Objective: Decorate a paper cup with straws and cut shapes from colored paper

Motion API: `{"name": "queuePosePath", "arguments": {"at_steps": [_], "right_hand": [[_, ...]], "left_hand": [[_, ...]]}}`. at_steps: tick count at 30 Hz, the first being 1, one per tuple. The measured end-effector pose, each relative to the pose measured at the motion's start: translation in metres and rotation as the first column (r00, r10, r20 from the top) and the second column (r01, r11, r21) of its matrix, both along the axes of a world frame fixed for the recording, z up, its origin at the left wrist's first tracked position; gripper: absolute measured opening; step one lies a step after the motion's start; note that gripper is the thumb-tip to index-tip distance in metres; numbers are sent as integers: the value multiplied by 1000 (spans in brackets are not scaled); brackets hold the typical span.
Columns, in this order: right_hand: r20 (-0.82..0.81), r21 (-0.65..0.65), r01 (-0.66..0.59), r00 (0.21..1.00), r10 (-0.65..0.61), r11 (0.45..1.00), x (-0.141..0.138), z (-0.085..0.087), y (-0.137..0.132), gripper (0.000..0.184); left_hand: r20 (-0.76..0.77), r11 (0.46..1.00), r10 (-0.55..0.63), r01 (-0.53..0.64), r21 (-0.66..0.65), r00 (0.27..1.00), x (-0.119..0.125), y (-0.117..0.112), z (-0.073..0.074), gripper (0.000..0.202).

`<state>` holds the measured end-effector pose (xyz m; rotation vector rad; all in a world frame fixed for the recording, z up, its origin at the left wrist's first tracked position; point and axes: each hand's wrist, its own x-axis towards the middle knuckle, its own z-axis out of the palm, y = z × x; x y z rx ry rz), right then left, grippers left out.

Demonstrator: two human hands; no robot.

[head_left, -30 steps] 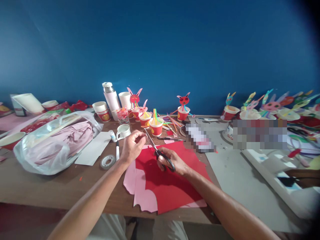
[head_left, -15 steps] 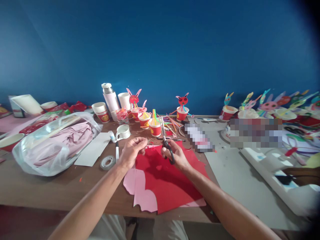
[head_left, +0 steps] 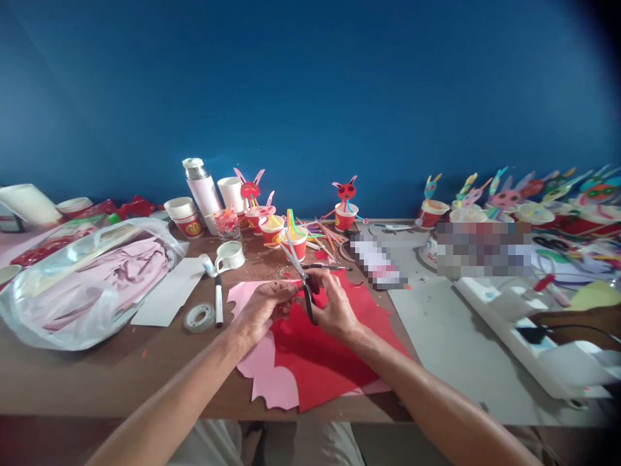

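In my right hand [head_left: 334, 303] is a pair of scissors [head_left: 297, 262] with black handles. The blades point up and away, slightly apart, in front of a red paper cup [head_left: 294, 243] with coloured strips. My left hand [head_left: 266, 305] is closed in a pinch beside the scissors, and a small bit of red paper shows at its fingertips, mostly hidden. Below both hands lies a large red paper sheet [head_left: 330, 356], over pink paper [head_left: 275, 386] with scalloped cut edges.
To the left are a tape roll [head_left: 199, 318], a marker [head_left: 218, 303], a white card [head_left: 167, 292] and a plastic bag [head_left: 92, 323] with pink cloth. Behind stand a flask [head_left: 202, 197] and a cup figure [head_left: 346, 207]. A power strip [head_left: 509, 336] lies on the right.
My two hands have come closer together. The scissors have shifted left and tilted left, with their blades apart now. The whole view has shifted slightly.
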<state>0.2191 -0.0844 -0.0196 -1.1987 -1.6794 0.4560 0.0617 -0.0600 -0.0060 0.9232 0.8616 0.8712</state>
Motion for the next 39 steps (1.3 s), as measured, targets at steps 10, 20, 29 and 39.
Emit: {"name": "queuePosePath", "arguments": {"at_steps": [10, 20, 29, 39], "right_hand": [[-44, -65, 49, 998, -52, 997, -1, -8, 2, 34], [45, 2, 66, 997, -66, 998, 0, -4, 1, 35], [53, 25, 89, 995, -90, 996, -1, -5, 0, 35], [-532, -187, -237, 841, 105, 953, -4, -3, 7, 38]], "left_hand": [[-41, 999, 33, -33, -16, 999, 0, -1, -2, 8], [-71, 999, 14, -16, -28, 997, -1, 1, -6, 12], [-103, 993, 57, -46, 109, 993, 4, -2, -7, 11], [-123, 997, 56, -49, 60, 991, -3, 5, -3, 18]]}}
